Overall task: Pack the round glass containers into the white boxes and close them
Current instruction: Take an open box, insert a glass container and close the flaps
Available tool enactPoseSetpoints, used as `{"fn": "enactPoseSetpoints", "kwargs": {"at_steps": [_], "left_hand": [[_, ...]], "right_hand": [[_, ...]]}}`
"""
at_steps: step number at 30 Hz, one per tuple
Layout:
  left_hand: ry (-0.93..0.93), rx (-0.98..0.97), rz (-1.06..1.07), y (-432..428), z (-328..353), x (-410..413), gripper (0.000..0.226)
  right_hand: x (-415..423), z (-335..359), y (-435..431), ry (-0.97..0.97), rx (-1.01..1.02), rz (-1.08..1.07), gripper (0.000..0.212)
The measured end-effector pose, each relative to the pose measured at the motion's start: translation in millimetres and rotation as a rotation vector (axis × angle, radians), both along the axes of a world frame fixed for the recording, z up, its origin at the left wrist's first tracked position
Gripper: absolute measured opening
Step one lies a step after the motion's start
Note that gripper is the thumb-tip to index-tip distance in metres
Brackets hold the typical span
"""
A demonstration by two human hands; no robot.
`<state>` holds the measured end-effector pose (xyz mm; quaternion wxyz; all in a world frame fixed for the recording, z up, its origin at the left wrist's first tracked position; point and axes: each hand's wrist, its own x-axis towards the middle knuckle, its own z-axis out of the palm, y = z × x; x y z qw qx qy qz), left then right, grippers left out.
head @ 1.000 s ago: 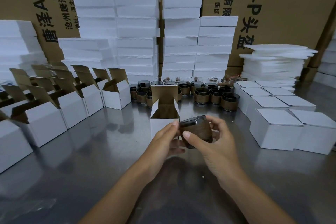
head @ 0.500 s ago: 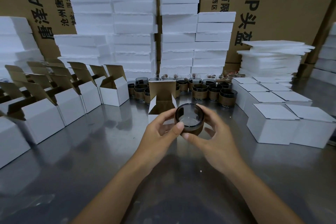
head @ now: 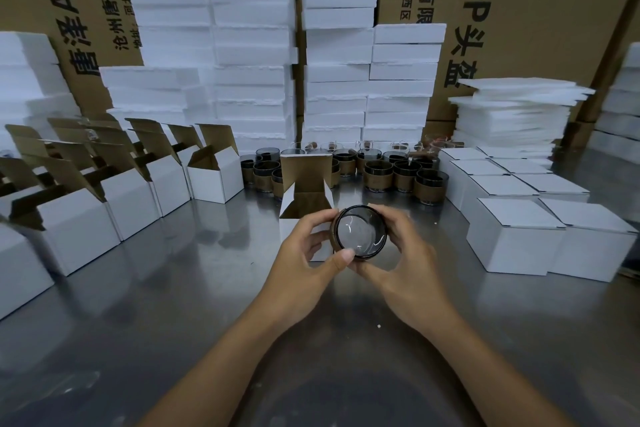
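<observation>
While the left hand [head: 304,253] and right hand [head: 405,263] both curl round the jar [head: 360,230], it hangs between them above the counter [head: 173,288], round face toward the wearer. Open box [head: 304,199] just beyond the left hand. Best: level the jar, lower it straight in.

We stand in a packing warehouse: tall printed brown cardboard cartons [head: 540,28] and stacked white foam slabs [head: 249,45] line the steel table's [head: 138,305] far edge.
</observation>
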<state>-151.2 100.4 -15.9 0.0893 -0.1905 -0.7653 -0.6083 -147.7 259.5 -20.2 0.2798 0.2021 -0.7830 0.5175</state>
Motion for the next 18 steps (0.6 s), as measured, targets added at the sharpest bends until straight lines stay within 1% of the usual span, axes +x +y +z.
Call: {"fn": "enactPoseSetpoints", "kwargs": {"at_steps": [4, 7, 10, 13, 16, 18], "left_hand": [[-0.016, 0.034, -0.002, 0, 3, 1, 0.041], [-0.040, 0.054, -0.008, 0, 6, 3, 0.047], [-0.068, 0.090, -0.015, 1, 7, 5, 0.041], [-0.109, 0.125, -0.039, 1, 7, 5, 0.040], [-0.115, 0.137, -0.049, 3, 8, 4, 0.032], [-0.118, 0.128, -0.043, 3, 7, 4, 0.026]], "right_hand": [[2, 4, -1, -0.027, -0.018, 0.006, 0.063], [5, 6, -1, -0.113, -0.040, 0.025, 0.061], [6, 7, -1, -0.185, -0.081, 0.040, 0.053], [6, 10, -4, -0.253, -0.190, 0.048, 0.040], [6, 11, -6, -0.294, -0.333, 0.106, 0.043], [6, 12, -8, -0.346, -0.376, 0.095, 0.043]]}}
